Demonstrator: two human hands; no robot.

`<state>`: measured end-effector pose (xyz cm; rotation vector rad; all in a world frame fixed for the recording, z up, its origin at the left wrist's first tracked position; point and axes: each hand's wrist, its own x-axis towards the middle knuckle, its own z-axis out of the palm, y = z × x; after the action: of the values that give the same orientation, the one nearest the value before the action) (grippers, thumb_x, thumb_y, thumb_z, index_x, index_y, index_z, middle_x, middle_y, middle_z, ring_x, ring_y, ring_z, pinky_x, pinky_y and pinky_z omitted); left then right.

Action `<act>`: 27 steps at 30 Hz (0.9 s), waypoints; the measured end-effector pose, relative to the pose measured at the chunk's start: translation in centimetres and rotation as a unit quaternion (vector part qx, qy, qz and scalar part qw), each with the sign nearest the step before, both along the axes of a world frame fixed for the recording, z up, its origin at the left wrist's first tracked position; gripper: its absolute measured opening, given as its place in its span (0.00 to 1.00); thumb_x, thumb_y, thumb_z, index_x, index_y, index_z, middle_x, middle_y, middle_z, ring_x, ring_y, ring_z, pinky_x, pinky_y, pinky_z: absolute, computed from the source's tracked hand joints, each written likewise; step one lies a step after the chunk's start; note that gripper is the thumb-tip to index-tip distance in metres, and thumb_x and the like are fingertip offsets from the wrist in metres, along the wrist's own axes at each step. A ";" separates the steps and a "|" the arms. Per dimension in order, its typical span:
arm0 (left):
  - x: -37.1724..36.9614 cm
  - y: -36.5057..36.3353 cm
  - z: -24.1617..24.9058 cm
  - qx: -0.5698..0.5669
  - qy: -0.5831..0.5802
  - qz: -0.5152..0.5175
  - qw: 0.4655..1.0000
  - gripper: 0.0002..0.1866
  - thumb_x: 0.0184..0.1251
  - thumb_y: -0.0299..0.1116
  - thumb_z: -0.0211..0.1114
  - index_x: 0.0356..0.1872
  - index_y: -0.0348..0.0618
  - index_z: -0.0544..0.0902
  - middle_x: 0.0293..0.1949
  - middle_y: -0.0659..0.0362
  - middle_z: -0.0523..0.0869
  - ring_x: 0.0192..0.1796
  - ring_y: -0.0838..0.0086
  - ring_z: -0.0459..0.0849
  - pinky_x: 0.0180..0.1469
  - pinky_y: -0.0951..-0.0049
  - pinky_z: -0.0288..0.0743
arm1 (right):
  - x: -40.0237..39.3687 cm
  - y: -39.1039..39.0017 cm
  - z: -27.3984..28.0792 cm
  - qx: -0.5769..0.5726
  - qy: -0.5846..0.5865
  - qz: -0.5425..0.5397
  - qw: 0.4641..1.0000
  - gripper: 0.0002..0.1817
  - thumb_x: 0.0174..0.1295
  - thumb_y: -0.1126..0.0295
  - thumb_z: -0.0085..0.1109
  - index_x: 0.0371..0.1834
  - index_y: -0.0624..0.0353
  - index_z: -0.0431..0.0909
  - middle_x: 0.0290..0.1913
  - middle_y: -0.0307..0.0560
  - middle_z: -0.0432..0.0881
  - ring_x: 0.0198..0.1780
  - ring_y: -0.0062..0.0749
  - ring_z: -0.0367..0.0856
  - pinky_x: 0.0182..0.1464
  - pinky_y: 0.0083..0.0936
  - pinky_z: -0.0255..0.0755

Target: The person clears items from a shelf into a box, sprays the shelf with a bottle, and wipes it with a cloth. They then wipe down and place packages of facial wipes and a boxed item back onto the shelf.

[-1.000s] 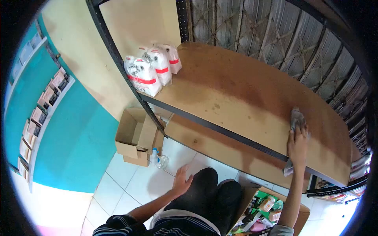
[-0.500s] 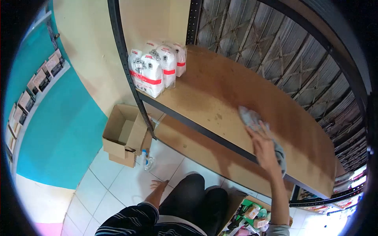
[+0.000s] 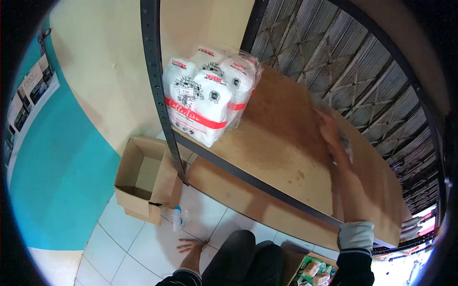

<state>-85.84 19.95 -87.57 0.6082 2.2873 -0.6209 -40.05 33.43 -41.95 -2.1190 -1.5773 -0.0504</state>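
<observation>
My right hand [image 3: 329, 131] reaches to the back part of the wooden shelf [image 3: 272, 157], slightly blurred. A grey cloth [image 3: 347, 147] is under it and shows beside the wrist, pressed against the board. Dark damp-looking marks lie on the shelf in front of the hand. My left hand [image 3: 192, 246] is low beside my knee, over the white tiled floor, with its fingers spread and nothing in it. Plastic-wrapped white packs with red bands [image 3: 202, 102] stand at the shelf's left end.
An open cardboard box [image 3: 143, 174] stands on the floor at left, with a clear bottle with a blue cap [image 3: 177, 218] near it. Another box of small packaged goods [image 3: 312, 271] is beside my legs. Black metal posts [image 3: 153, 71] frame the shelf; a folding metal gate [image 3: 343, 71] is behind.
My right hand and the cloth have moved from near the shelf's front edge toward its back. The view has shifted closer to the white packs. My left hand stays low and spread.
</observation>
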 end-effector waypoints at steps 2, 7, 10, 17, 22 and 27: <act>0.4 0.3 1.9 -0.007 -0.014 0.009 1.000 0.77 0.19 0.62 0.73 0.59 0.45 0.18 0.61 0.34 0.22 0.65 0.42 0.26 0.63 0.43 0.34 | -6.0 3.3 0.0 -0.001 0.023 0.067 0.998 0.21 0.56 0.77 0.41 0.55 0.53 0.68 0.53 0.51 0.72 0.53 0.40 0.70 0.55 0.27 0.61; 1.0 0.8 4.0 -0.012 -0.030 0.015 0.999 0.77 0.19 0.61 0.74 0.59 0.45 0.18 0.61 0.34 0.22 0.65 0.42 0.25 0.63 0.44 0.33 | -17.8 -3.4 2.2 -0.036 0.046 0.274 0.960 0.27 0.52 0.83 0.41 0.58 0.52 0.64 0.59 0.47 0.65 0.62 0.46 0.58 0.64 0.37 0.49; 1.2 1.0 4.3 -0.018 -0.037 0.018 0.999 0.77 0.20 0.61 0.74 0.59 0.45 0.18 0.61 0.34 0.22 0.65 0.42 0.25 0.63 0.44 0.33 | -20.0 -8.8 4.1 -0.117 0.061 0.326 0.936 0.29 0.48 0.85 0.43 0.58 0.54 0.64 0.60 0.47 0.64 0.63 0.50 0.55 0.64 0.40 0.49; 0.8 1.2 5.2 -0.022 -0.046 0.023 0.998 0.77 0.20 0.60 0.74 0.59 0.45 0.17 0.60 0.34 0.21 0.64 0.41 0.24 0.63 0.44 0.32 | -11.1 -1.2 1.9 -0.063 -0.041 0.222 0.972 0.24 0.55 0.82 0.38 0.56 0.57 0.65 0.59 0.51 0.65 0.66 0.46 0.49 0.66 0.39 0.43; 1.0 1.2 5.0 -0.021 -0.041 0.036 0.998 0.77 0.20 0.59 0.75 0.58 0.44 0.17 0.60 0.34 0.21 0.64 0.41 0.23 0.63 0.44 0.31 | -6.1 9.7 0.2 0.006 -0.083 0.161 0.984 0.22 0.57 0.79 0.36 0.56 0.58 0.65 0.59 0.51 0.64 0.65 0.49 0.50 0.66 0.36 0.43; 1.3 0.2 2.1 0.020 0.011 0.016 1.000 0.77 0.21 0.57 0.75 0.58 0.45 0.16 0.60 0.33 0.20 0.63 0.40 0.21 0.62 0.42 0.31 | -3.3 13.7 -0.6 0.045 -0.116 0.107 0.986 0.22 0.56 0.78 0.37 0.56 0.57 0.66 0.57 0.53 0.66 0.64 0.51 0.53 0.65 0.35 0.48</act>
<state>-84.55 20.20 -85.45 0.5845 2.3308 -0.5715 -43.35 47.15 -42.54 -1.9179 -1.8916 -0.2986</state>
